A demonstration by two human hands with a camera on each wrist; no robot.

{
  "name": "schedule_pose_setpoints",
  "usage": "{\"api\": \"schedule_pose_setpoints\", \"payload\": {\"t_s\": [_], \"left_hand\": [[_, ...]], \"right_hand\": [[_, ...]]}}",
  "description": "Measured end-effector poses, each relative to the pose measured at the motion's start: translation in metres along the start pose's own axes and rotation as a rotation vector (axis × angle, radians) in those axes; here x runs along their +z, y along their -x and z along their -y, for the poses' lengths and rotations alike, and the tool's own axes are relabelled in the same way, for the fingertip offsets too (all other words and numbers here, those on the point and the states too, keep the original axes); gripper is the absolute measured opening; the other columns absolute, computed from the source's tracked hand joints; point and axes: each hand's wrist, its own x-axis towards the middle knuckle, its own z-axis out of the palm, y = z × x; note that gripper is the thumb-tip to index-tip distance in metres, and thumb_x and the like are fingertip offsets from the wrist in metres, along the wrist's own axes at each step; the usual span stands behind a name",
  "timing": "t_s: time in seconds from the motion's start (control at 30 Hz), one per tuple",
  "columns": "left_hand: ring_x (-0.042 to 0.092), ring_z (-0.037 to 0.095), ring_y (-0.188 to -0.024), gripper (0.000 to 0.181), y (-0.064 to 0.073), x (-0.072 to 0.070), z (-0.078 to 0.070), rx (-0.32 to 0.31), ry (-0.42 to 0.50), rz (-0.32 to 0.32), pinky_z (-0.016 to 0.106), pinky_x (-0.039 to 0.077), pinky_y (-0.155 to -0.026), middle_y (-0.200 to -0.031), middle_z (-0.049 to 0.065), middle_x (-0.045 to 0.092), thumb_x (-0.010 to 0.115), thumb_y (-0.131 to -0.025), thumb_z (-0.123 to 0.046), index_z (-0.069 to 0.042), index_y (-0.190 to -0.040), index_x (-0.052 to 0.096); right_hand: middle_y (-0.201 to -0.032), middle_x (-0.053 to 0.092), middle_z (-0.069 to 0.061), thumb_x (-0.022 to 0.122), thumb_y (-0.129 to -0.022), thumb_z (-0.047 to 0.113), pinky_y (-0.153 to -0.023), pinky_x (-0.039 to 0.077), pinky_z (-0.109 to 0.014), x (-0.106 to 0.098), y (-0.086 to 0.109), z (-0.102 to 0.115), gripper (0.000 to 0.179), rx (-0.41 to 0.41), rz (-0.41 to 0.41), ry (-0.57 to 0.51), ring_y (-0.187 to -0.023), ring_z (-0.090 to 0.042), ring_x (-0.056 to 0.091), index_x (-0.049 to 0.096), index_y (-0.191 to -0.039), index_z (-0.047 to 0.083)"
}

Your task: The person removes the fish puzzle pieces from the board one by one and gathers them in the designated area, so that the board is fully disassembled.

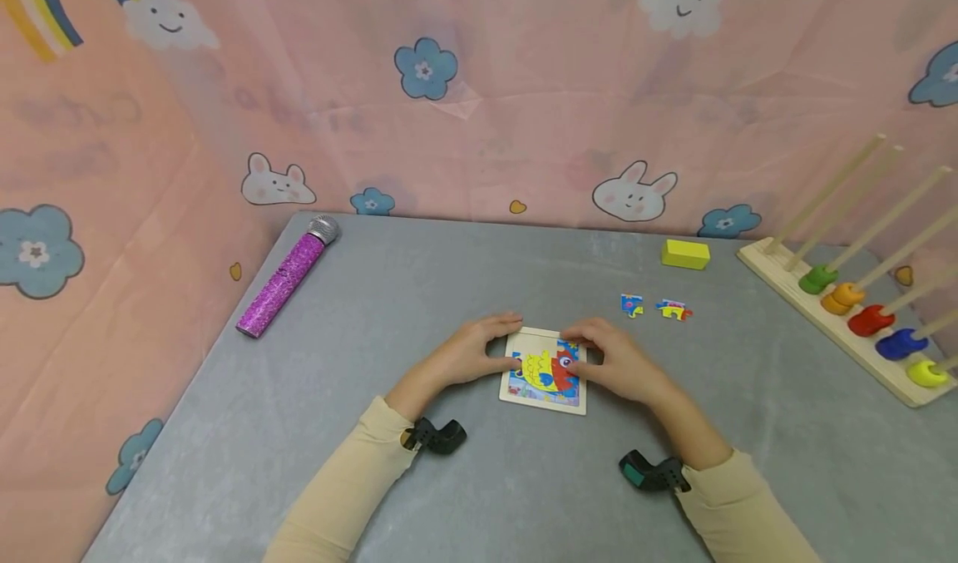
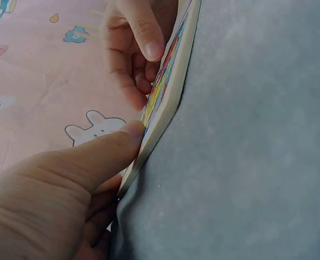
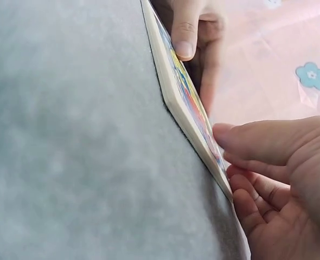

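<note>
A small square wooden jigsaw puzzle (image 1: 550, 372) lies on the grey table between both hands. Its tray has a pale wood rim, and a yellow and red fish shows on blue pieces; bare wood shows at its upper left. My left hand (image 1: 475, 351) holds the left side, thumb on the picture and fingers around the edge (image 2: 128, 176). On the opposite side my right hand (image 1: 617, 363) grips the tray, its thumb (image 3: 241, 138) on the picture and its other fingers curled at the edge. Two loose puzzle pieces, one mostly blue (image 1: 632, 305) and one yellow and red (image 1: 674, 310), lie beyond the right hand.
A glittery purple microphone (image 1: 284, 284) lies at the left edge of the table (image 1: 419, 280). At the back right is a yellow block (image 1: 685, 254). A wooden peg stand (image 1: 831, 330) with coloured rings occupies the right side. Pink patterned cloth (image 1: 494, 130) hangs behind.
</note>
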Motion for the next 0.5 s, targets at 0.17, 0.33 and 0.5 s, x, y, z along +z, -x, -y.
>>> {"api": "schedule_pose_setpoints", "payload": {"t_s": [0.17,0.33,0.5], "left_hand": [[0.035,0.021,-0.139,0.063,-0.0009,0.0009,0.0009,0.005,-0.012,-0.001,0.038,0.031,-0.113,-0.148,0.005,0.042,0.069,-0.087,-0.030,-0.006,-0.140,0.046],[0.036,0.023,-0.139,0.063,-0.0005,-0.0003,-0.0001,0.005,-0.009,-0.001,0.039,0.032,-0.113,-0.148,0.007,0.042,0.070,-0.087,-0.029,-0.005,-0.140,0.046],[0.036,0.023,-0.138,0.063,-0.0007,-0.0003,-0.0002,0.008,-0.015,-0.004,0.039,0.032,-0.113,-0.148,0.006,0.043,0.070,-0.087,-0.030,-0.006,-0.140,0.046]], "right_hand": [[-0.117,0.056,-0.011,0.073,-0.083,0.014,-0.091,0.045,-0.047,0.0019,0.0017,-0.0007,0.035,-0.026,-0.008,0.041,-0.106,-0.027,0.053,0.063,-0.116,0.005],[-0.116,0.055,-0.011,0.074,-0.082,0.015,-0.091,0.046,-0.048,0.0028,0.0013,0.0014,0.035,-0.037,-0.007,0.076,-0.106,-0.027,0.052,0.063,-0.114,0.005],[-0.117,0.054,-0.011,0.075,-0.081,0.017,-0.091,0.046,-0.048,0.0033,0.0009,0.0015,0.036,-0.027,-0.001,0.076,-0.106,-0.027,0.052,0.063,-0.113,0.006]]}}
